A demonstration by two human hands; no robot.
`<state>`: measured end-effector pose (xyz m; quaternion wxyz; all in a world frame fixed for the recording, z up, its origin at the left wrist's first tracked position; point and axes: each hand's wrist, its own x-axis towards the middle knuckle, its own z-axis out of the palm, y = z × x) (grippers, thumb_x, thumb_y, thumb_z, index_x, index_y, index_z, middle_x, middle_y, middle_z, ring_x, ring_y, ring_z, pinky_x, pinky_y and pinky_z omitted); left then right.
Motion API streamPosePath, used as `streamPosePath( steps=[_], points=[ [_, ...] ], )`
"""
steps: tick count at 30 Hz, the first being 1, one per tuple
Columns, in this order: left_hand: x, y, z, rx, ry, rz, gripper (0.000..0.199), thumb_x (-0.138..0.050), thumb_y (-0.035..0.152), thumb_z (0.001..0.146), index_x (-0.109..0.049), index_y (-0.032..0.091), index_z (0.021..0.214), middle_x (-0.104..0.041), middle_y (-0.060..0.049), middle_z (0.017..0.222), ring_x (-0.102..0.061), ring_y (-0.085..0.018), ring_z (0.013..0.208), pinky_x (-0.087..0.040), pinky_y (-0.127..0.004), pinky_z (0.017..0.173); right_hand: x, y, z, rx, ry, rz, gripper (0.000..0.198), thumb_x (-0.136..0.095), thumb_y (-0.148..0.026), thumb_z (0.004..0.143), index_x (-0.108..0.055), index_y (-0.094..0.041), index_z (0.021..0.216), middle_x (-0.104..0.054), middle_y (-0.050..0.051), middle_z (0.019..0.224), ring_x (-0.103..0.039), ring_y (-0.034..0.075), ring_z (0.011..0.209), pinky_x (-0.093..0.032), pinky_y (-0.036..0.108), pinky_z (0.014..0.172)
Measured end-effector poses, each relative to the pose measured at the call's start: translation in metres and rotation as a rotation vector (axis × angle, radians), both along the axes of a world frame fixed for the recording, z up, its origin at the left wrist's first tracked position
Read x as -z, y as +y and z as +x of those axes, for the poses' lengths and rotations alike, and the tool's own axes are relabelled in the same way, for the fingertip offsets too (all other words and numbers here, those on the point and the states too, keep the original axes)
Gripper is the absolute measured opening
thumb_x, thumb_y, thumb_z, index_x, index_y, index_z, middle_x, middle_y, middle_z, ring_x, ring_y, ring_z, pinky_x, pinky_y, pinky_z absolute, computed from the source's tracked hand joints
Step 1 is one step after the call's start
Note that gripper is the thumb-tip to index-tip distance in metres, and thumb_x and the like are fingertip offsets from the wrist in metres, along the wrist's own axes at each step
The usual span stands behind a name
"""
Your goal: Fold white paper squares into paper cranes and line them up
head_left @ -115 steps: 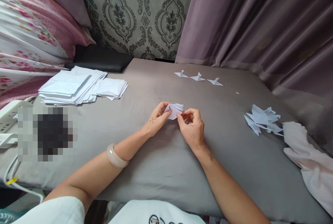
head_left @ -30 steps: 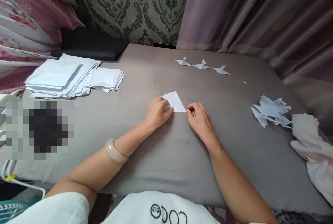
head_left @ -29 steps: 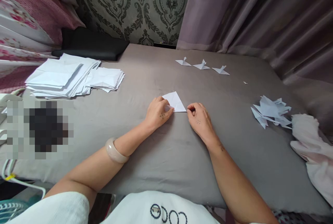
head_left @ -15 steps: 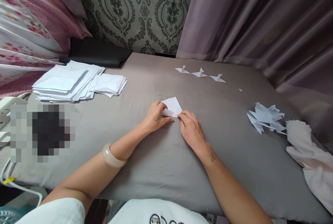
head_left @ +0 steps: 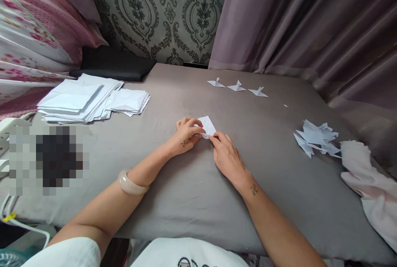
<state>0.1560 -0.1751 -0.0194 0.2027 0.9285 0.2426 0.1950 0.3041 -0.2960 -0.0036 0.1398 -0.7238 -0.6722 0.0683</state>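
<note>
A small folded sheet of white paper (head_left: 208, 125) lies on the grey cloth surface between my hands. My left hand (head_left: 187, 134) grips its left and lower edge, thumb below and fingers curled over the fold. With thumb and fingertips pressed together, my right hand (head_left: 228, 150) pinches the lower right corner. Part of the paper is hidden under the left fingers. Beyond it stand 3 folded paper cranes (head_left: 236, 86) in a row.
At the left sit a stack of large white paper (head_left: 74, 97) and a smaller stack of paper squares (head_left: 128, 100). A heap of folded paper (head_left: 319, 136) lies at the right beside a pale cloth (head_left: 367, 180). A black flat case (head_left: 114, 64) rests at the back left.
My left fingers have shifted over the paper's lower left edge and curled further onto the fold. My right hand keeps its pinch at the lower corner.
</note>
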Motion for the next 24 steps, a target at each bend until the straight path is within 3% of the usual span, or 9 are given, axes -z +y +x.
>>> streamPosePath(
  steps=[3, 6, 9, 14, 18, 24],
  points=[
    [0.0, -0.003, 0.003, -0.082, -0.062, 0.233, 0.026, -0.05, 0.03, 0.092, -0.059, 0.029, 0.117, -0.045, -0.011, 0.133, -0.036, -0.03, 0.122, -0.028, -0.049, 0.098, -0.001, -0.001, -0.001, -0.007, -0.032, -0.019, 0.041, -0.034, -0.006, 0.09, -0.059, -0.016, 0.121, -0.058, 0.01, 0.116, -0.051, 0.023, 0.103, -0.049, 0.033, 0.083],
    [0.001, -0.005, 0.006, -0.197, -0.095, 0.312, 0.046, -0.055, 0.043, 0.088, -0.047, 0.022, 0.129, -0.045, -0.016, 0.129, -0.041, -0.031, 0.116, -0.034, -0.046, 0.094, -0.001, -0.002, -0.002, -0.01, -0.063, -0.041, 0.042, -0.035, -0.004, 0.089, -0.06, -0.018, 0.119, -0.057, 0.01, 0.116, -0.05, 0.023, 0.103, -0.048, 0.033, 0.083],
    [0.005, -0.004, 0.007, -0.211, -0.124, 0.269, 0.046, -0.056, 0.047, 0.087, -0.049, 0.016, 0.119, -0.053, -0.015, 0.111, -0.05, -0.027, 0.099, -0.041, -0.041, 0.086, -0.003, -0.003, -0.002, -0.012, -0.084, -0.056, 0.04, -0.035, -0.006, 0.09, -0.061, -0.019, 0.118, -0.055, 0.01, 0.117, -0.05, 0.023, 0.104, -0.048, 0.032, 0.08],
    [0.013, -0.004, 0.008, -0.091, -0.161, 0.051, 0.019, -0.052, 0.036, 0.092, -0.053, 0.018, 0.096, -0.059, -0.005, 0.088, -0.056, -0.017, 0.08, -0.046, -0.029, 0.071, -0.008, -0.004, -0.002, -0.007, -0.121, -0.085, 0.04, -0.036, -0.007, 0.09, -0.06, -0.019, 0.12, -0.054, 0.012, 0.118, -0.05, 0.025, 0.105, -0.048, 0.033, 0.079],
    [0.013, -0.007, 0.009, -0.017, -0.136, -0.035, 0.014, -0.046, 0.023, 0.094, -0.059, 0.018, 0.095, -0.065, -0.005, 0.095, -0.06, -0.016, 0.086, -0.048, -0.028, 0.075, -0.01, -0.006, -0.002, -0.031, -0.126, -0.101, 0.043, -0.034, -0.004, 0.088, -0.059, -0.019, 0.12, -0.054, 0.014, 0.116, -0.05, 0.025, 0.103, -0.047, 0.035, 0.081],
    [0.003, -0.013, 0.007, 0.089, -0.002, 0.067, 0.027, -0.04, 0.018, 0.094, -0.067, 0.018, 0.097, -0.068, -0.007, 0.101, -0.06, -0.019, 0.093, -0.05, -0.031, 0.08, -0.013, -0.01, 0.0, -0.048, -0.067, -0.114, 0.049, -0.035, 0.0, 0.085, -0.056, -0.021, 0.124, -0.053, 0.013, 0.119, -0.05, 0.025, 0.106, -0.047, 0.035, 0.078]
  ],
)
